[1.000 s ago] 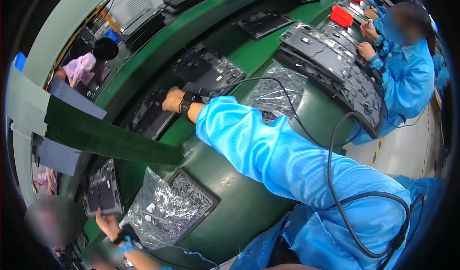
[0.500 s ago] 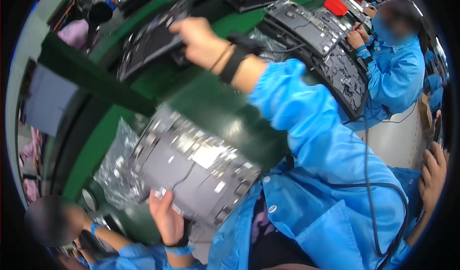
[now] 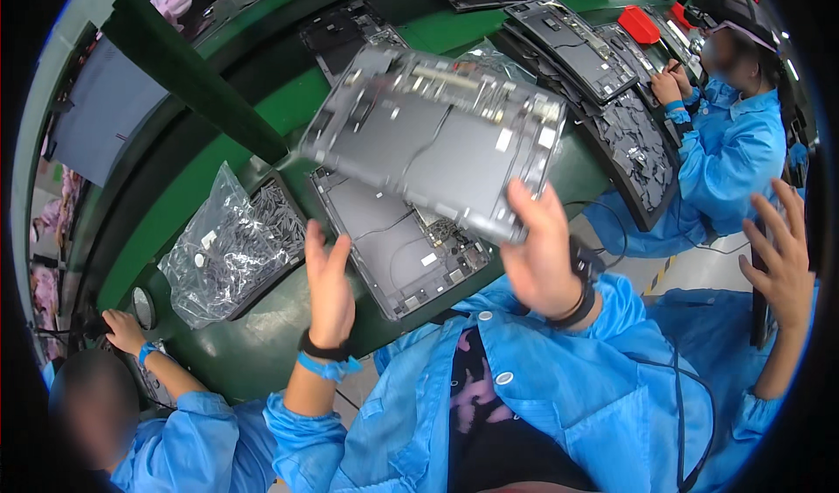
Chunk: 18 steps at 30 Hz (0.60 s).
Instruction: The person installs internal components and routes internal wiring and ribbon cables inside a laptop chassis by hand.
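1. Right hand (image 3: pixel 544 261): grip clamped on the near edge of a grey panel (image 3: pixel 437 135), thumb over its face; the panel is held tilted in the air above the green tabletop (image 3: pixel 218 187).
2. Left hand (image 3: pixel 329 283): fingers apart, palm open, holding nothing; just below the panel's near-left corner.
3. Second open panel (image 3: pixel 398 248): flat on the tabletop at its near edge, directly under the raised panel.
4. Clear plastic bag (image 3: pixel 223 248): crumpled, on the tabletop left of the second panel.
5. Co-workers in blue coats: at the far right and near left edges.
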Motion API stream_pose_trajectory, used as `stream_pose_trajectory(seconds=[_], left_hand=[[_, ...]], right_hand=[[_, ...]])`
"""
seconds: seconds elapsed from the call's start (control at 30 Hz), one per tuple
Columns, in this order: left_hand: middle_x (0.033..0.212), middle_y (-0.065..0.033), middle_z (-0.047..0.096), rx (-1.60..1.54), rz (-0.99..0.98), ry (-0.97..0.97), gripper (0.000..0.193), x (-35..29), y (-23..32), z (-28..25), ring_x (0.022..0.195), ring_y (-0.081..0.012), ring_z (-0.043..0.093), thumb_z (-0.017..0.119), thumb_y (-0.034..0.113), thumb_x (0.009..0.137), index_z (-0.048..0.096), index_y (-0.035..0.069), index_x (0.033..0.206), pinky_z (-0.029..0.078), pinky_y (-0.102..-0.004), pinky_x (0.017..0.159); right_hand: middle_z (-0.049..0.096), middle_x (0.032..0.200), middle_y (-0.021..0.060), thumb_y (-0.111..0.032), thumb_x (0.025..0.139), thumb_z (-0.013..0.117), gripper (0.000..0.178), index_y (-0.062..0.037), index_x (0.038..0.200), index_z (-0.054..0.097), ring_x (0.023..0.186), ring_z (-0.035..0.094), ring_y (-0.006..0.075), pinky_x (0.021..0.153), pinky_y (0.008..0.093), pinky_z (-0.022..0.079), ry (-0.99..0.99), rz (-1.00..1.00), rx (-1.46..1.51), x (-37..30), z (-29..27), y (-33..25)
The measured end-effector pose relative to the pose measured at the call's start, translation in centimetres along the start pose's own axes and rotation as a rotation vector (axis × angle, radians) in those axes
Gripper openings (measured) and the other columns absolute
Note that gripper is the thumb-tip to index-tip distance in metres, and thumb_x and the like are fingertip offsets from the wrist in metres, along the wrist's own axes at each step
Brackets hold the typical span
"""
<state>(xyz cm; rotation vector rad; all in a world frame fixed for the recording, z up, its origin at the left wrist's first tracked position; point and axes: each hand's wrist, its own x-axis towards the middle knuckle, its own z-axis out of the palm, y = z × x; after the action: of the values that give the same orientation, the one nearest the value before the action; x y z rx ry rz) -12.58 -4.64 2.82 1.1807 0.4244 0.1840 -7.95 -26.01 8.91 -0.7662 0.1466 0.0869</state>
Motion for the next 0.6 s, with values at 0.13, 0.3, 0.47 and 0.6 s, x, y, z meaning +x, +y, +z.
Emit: stream_pose_trajectory(seconds=[0.13,0.3,0.47,0.6], left_hand=[[0.148,-0.0125,0.037,-0.344,0.05,-0.088,0.056,-3.3,1.6,2.4,0.136,-0.0222,0.035,0.052,0.017,0.1,0.028,-0.001,0.147,0.029,-0.0387,0.112],[0.129,-0.0105,0.056,-0.151,0.124,0.098,0.042,-1.9,0.3,-0.6,0.117,-0.0214,0.054,0.055,0.012,0.098,0.044,0.0,0.137,0.042,-0.0355,0.102],[0.13,-0.0104,0.056,-0.084,-0.017,0.065,0.044,-1.6,1.2,-4.4,0.116,-0.0202,0.055,0.056,0.014,0.098,0.043,0.0,0.137,0.044,-0.0342,0.1],[0.129,-0.0102,0.056,-0.016,-0.017,0.036,0.045,-0.4,0.4,-3.5,0.116,-0.0192,0.054,0.058,0.012,0.097,0.042,0.001,0.138,0.043,-0.0331,0.101]], right_hand=[[0.051,0.131,0.0104,-0.003,0.093,0.061,0.051,-0.0028,0.137,0.036,0.123,0.05,0.0182,0.105,0.0362,0.041,-0.046,0.086,-0.053,-3.6,-1.1,4.2],[0.035,0.149,0.0107,-0.009,0.091,0.065,0.074,-0.0025,0.149,0.02,0.138,0.035,0.0218,0.114,0.0369,0.028,-0.424,0.145,-0.065,-5.2,-4.2,8.3],[0.051,0.129,0.0093,-0.016,0.097,0.056,0.041,-0.0012,0.134,0.045,0.107,0.054,0.0156,0.092,0.0321,0.045,-0.168,-0.011,-0.178,2.0,-7.3,4.9],[0.06,0.1,0.0091,-0.009,0.088,0.062,0.038,-0.0052,0.125,0.054,0.09,0.062,0.021,0.076,0.0334,0.051,-0.412,-0.393,-1.162,10.0,-7.3,1.6]])
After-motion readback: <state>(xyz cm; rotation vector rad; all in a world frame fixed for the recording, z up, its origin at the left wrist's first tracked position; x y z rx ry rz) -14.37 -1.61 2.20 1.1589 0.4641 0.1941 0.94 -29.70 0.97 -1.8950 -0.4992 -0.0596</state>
